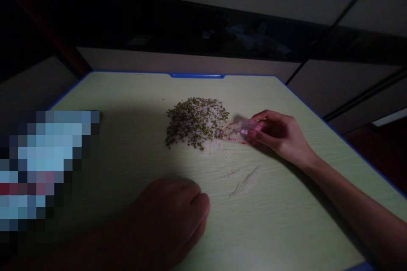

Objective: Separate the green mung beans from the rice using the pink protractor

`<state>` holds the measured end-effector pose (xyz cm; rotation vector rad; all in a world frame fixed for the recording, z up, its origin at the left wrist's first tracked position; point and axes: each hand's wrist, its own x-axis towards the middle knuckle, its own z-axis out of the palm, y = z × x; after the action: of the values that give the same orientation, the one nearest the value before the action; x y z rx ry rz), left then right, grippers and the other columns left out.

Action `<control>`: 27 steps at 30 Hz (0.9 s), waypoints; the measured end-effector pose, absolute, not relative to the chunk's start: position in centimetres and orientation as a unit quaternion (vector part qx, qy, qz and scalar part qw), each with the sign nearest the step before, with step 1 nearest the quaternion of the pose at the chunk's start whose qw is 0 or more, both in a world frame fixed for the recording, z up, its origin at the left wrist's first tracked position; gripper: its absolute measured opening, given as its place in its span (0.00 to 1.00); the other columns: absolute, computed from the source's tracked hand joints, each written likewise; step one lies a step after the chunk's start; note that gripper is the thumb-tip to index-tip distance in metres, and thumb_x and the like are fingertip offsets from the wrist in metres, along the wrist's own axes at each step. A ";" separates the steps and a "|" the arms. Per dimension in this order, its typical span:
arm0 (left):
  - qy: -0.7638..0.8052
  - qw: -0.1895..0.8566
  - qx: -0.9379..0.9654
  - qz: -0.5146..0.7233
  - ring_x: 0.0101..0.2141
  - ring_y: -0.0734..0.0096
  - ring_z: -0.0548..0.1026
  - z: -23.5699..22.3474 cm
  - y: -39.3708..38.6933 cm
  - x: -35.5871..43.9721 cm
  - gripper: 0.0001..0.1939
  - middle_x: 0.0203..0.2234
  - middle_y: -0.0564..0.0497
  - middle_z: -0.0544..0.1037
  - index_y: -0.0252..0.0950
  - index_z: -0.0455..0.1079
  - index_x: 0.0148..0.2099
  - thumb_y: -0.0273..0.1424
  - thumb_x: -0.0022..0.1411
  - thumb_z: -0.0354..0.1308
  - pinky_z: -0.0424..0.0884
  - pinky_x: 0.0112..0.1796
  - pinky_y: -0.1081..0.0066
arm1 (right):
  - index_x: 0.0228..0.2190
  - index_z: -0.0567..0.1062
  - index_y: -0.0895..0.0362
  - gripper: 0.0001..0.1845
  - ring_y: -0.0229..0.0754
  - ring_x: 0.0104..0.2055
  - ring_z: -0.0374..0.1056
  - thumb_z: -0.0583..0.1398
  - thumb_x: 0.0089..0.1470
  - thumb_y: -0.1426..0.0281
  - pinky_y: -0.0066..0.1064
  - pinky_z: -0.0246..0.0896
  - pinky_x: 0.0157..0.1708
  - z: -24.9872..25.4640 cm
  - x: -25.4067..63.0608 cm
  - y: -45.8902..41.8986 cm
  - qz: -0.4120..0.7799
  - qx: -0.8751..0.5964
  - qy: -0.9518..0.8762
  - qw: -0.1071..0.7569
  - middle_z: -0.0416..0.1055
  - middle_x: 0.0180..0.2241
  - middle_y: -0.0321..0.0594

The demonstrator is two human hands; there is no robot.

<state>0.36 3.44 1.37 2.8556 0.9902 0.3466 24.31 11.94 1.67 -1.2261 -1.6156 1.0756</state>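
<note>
A heap of small green beans mixed with white grains [196, 122] lies on a pale green table top [133, 106]. My right hand [280, 133] rests to the right of the heap, its fingers pinched on a small clear plastic card with pink marks [238, 130], whose edge touches the heap's right side. My left hand [173, 211] lies in shadow near the front of the table with its fingers curled under; nothing shows in it. Thin streaks of white grains [244, 181] lie between the two hands.
The table has a blue rim [197, 76]. A blurred-out bluish patch [47, 165] covers the left side of the table. Behind the table runs a dark shelf or ledge [222, 34] along a pale wall. The room is dim.
</note>
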 end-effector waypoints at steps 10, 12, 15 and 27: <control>0.328 0.065 0.937 0.101 0.19 0.75 0.62 1.2 3.4 0.3 0.10 0.18 0.55 0.68 0.37 0.60 0.25 0.20 0.55 0.45 0.54 0.21 0.71 | 0.27 0.69 0.57 0.07 0.35 0.20 0.64 0.62 0.43 0.72 0.29 0.58 0.20 1.6 24.0 11.9 0.416 -0.487 -0.651 0.407 0.66 0.19 0.34; 0.327 0.068 0.937 0.104 0.19 0.75 0.62 1.3 3.4 0.2 0.10 0.18 0.55 0.67 0.37 0.59 0.25 0.20 0.55 0.45 0.54 0.21 0.71 | 0.27 0.69 0.57 0.06 0.35 0.20 0.64 0.62 0.43 0.72 0.29 0.59 0.20 1.6 24.0 11.9 0.422 -0.482 -0.650 0.409 0.67 0.19 0.34; 0.326 0.065 0.937 0.109 0.18 0.75 0.61 1.4 3.4 0.2 0.10 0.18 0.55 0.67 0.37 0.59 0.24 0.20 0.54 0.44 0.54 0.21 0.71 | 0.27 0.69 0.57 0.05 0.35 0.21 0.64 0.61 0.44 0.72 0.29 0.59 0.21 1.5 24.0 11.9 0.431 -0.472 -0.653 0.406 0.66 0.19 0.34; 0.329 0.062 0.937 0.099 0.19 0.74 0.62 1.4 3.4 0.4 0.10 0.19 0.55 0.68 0.37 0.60 0.25 0.20 0.55 0.45 0.54 0.21 0.70 | 0.27 0.69 0.58 0.06 0.34 0.21 0.63 0.62 0.45 0.73 0.29 0.58 0.21 1.5 23.8 11.8 0.431 -0.460 -0.663 0.405 0.66 0.19 0.34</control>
<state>0.38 3.37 1.45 2.8341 0.9952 0.2983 23.81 11.76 1.47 -1.1600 -1.6739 1.0872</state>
